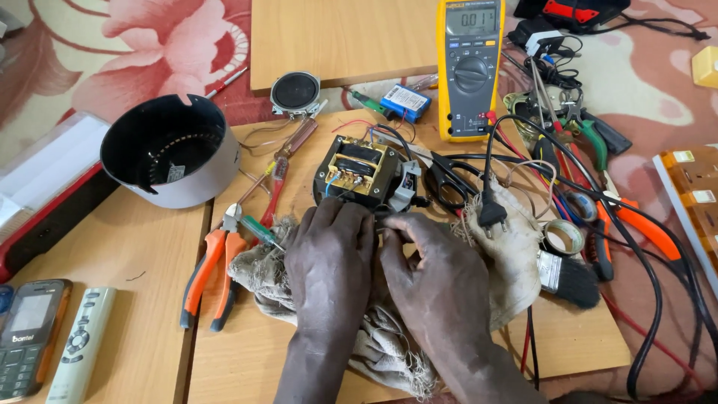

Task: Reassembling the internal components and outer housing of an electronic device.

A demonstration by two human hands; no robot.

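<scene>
A: Both hands low at centre of the counter. Left hand lies palm down, fingers curled forward against the front base of the transformer. Right hand just beside it, thumb and forefinger pinched on something small and dark by the grey connector; what exactly, I cannot tell.

B: Transformer position?

A: Upright on the counter, just past the fingertips, at the far edge of the rag that lies under both wrists. Thin coloured leads rise from its top.

B: Step in hand, as a judgement?

A: Looks like lead work at the transformer's front, left hand steadying, right hand gripping a wire or terminal.

B: What would the next move call for?

A: A firm hold on the body and a fine pinch, since the leads are thin. Tools are near: orange-handled pliers left of the rag, scissors to the right, yellow multimeter beyond with its probe cables trailing.

B: Other items?

A: Black plug on the rag, paintbrush at right, round grey housing at left.
</scene>
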